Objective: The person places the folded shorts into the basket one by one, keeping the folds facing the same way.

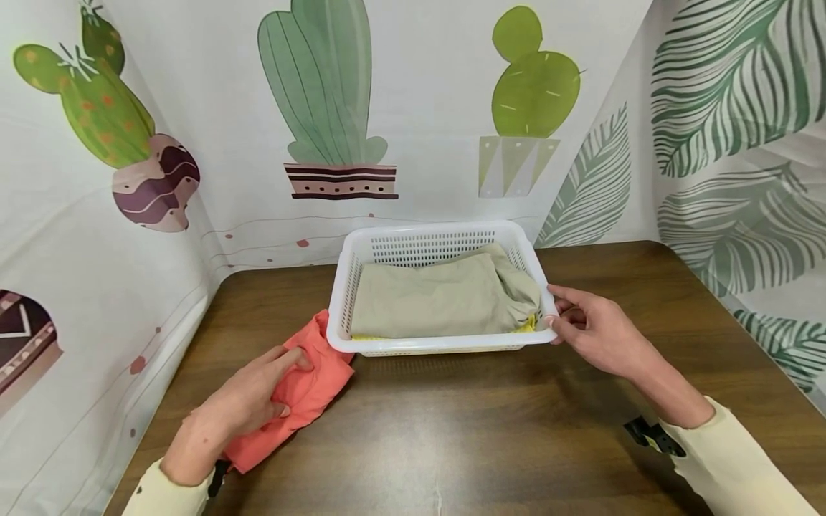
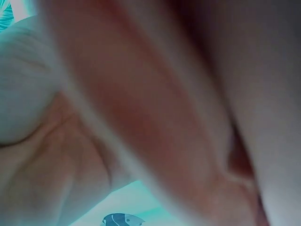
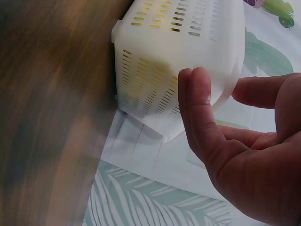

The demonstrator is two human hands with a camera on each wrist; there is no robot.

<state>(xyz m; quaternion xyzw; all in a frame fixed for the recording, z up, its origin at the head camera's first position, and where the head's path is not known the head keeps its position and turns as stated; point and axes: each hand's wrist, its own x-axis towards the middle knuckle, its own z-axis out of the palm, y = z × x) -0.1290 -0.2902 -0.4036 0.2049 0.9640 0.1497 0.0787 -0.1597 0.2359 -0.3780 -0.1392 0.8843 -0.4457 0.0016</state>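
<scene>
With the right hand (image 1: 596, 331) pinching only the basket (image 1: 434, 241) corner at mid-desk and the left hand (image 1: 241, 401) resting relaxed on the coral cloth (image 1: 303, 390) beside it, a 1-corner pull could tip the basket.

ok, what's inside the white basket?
The white basket holds a folded beige cloth on top; a yellow edge peeks out beneath. The rest below is covered.

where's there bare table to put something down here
Free: the table in front of the white basket, between the left hand and right hand, and the far right stretch beyond the right hand. Crowded: the left, where the orange cloth touches the basket, itself full of beige cloth.
</scene>
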